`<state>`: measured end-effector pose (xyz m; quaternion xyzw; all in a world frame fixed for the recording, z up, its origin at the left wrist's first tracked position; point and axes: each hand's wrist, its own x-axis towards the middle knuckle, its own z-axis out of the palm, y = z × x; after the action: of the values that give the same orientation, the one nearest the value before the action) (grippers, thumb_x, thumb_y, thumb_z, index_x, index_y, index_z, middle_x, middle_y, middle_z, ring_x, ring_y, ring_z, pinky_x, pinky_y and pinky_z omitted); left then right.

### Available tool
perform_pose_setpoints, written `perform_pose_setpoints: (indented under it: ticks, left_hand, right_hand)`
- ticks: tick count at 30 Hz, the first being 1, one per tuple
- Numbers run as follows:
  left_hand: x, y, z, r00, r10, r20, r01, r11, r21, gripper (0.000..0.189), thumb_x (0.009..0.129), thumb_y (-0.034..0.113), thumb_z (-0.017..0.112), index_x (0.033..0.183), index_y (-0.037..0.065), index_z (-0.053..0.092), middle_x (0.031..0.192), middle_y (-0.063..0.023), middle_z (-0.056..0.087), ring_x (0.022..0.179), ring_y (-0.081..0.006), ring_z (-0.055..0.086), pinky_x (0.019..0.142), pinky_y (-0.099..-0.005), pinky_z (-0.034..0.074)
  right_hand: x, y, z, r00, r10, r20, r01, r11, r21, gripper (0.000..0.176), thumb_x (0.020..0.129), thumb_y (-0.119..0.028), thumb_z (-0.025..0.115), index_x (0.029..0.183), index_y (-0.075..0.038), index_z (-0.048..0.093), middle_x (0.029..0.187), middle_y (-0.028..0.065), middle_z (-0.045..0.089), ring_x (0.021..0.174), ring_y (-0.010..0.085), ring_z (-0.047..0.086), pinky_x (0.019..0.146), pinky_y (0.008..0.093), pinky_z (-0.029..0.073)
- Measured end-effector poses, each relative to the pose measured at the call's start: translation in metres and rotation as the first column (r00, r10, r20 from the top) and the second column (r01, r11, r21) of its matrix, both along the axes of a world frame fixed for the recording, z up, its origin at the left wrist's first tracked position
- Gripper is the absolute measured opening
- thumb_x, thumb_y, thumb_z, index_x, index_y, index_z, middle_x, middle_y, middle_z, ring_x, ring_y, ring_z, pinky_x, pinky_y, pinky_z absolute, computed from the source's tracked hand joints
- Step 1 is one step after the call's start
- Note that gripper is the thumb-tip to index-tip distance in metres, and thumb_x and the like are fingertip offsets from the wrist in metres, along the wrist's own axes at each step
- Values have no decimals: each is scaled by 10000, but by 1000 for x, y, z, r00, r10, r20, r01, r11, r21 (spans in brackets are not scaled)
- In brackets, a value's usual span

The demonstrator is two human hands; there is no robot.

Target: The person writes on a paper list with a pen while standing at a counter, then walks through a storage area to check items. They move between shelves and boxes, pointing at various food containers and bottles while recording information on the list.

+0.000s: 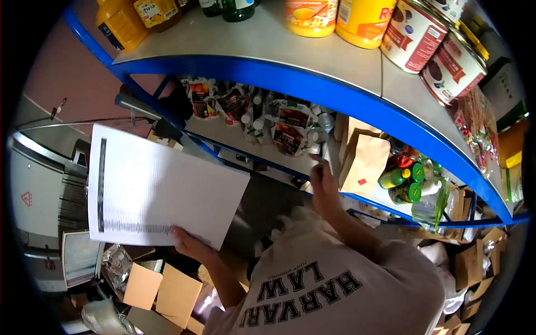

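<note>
My left hand (192,245) grips the lower edge of a white printed sheet (162,184), perhaps several sheets together. Fine rows and a dark band along its left side show on the page, but the print is too small to read. My right hand (326,187) is raised to the right of the sheet, apart from it, in front of the blue shelf rack. Its fingers are curled together, and whatever they may hold is too dark to make out. Just beyond it are clear bottles (317,135) and a brown paper bag (365,162) on the lower shelf.
Sauce bottles (311,17) and large labelled cans (416,36) stand on the upper shelf, whose blue edge (268,70) crosses above my hands. Below are dark printed pouches (290,128) and green-capped jars (406,192). Open cardboard boxes (177,293) crowd the lower left.
</note>
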<state>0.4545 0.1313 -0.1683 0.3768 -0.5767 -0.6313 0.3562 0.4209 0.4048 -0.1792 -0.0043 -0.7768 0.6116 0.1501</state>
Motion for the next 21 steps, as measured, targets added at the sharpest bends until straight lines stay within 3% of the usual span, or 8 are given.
perform_pose_setpoints:
  ticks: [7, 10, 12, 13, 14, 17, 19, 21]
  left_hand:
    - [-28, -13, 14, 941, -334, 52, 335, 900, -278, 444, 820, 317, 498, 827, -125, 534, 753, -130, 565, 645, -162, 515, 537, -281, 436]
    - [-18, -38, 3, 919, -348, 187, 395, 827, -400, 407, 820, 280, 496, 786, -123, 539, 669, -92, 563, 583, -143, 487, 524, -290, 410]
    - [-6, -55, 1, 809, -425, 405, 575, 716, -397, 375, 819, 250, 494, 802, -123, 528, 664, -92, 559, 587, -137, 472, 532, -291, 393]
    - [4, -58, 2, 812, -450, 373, 578, 707, -407, 376, 819, 252, 493, 802, -122, 528, 659, -92, 556, 589, -136, 470, 535, -291, 393]
    - [13, -59, 3, 818, -471, 331, 575, 701, -423, 378, 819, 254, 493, 801, -122, 528, 653, -91, 552, 591, -134, 468, 538, -290, 392]
    - [37, -85, -5, 851, -459, 254, 524, 776, -352, 380, 825, 257, 485, 801, -120, 529, 650, -87, 547, 596, -128, 463, 542, -293, 391]
    - [48, -109, -20, 874, -462, 152, 484, 857, -175, 380, 827, 255, 481, 798, -120, 529, 652, -80, 545, 599, -124, 462, 543, -293, 392]
    - [57, -117, -16, 863, -474, 172, 502, 840, -204, 382, 828, 257, 480, 797, -121, 528, 651, -71, 540, 597, -121, 458, 538, -291, 390]
  right_hand:
    - [5, 17, -98, 910, 67, 410, -10, 990, -138, 229, 872, -155, 386, 1011, 5, 473, 534, 70, 488, 483, 162, 518, 445, 310, 393]
    - [10, -5, -81, 992, -121, 17, 117, 979, 169, 202, 871, -171, 396, 980, -31, 493, 499, 60, 447, 425, 140, 474, 404, 296, 366]
    - [6, 2, -82, 707, 385, 593, -11, 845, -534, 208, 868, -215, 409, 926, -42, 509, 508, 26, 402, 436, 115, 402, 394, 266, 315]
    - [4, 2, -94, 487, 686, 541, 178, 528, -830, 210, 866, -225, 413, 908, -44, 511, 512, 16, 390, 432, 109, 375, 390, 254, 295]
    - [8, -8, -82, 523, 665, 533, 289, 450, -845, 188, 860, -210, 427, 883, -43, 511, 515, 14, 401, 403, 105, 359, 382, 242, 278]
    - [28, -34, -38, 930, 185, 317, 43, 803, -594, 196, 858, -201, 429, 868, -22, 507, 512, 26, 415, 394, 109, 375, 378, 243, 308]
    - [22, -41, -28, 992, -112, 55, 123, 948, -294, 238, 847, -219, 431, 849, 6, 509, 538, -3, 406, 446, 88, 424, 406, 224, 365]
    - [13, -35, -46, 929, -11, 370, 161, 912, -377, 250, 853, -197, 422, 846, 37, 510, 533, 17, 425, 413, 98, 450, 388, 236, 409]
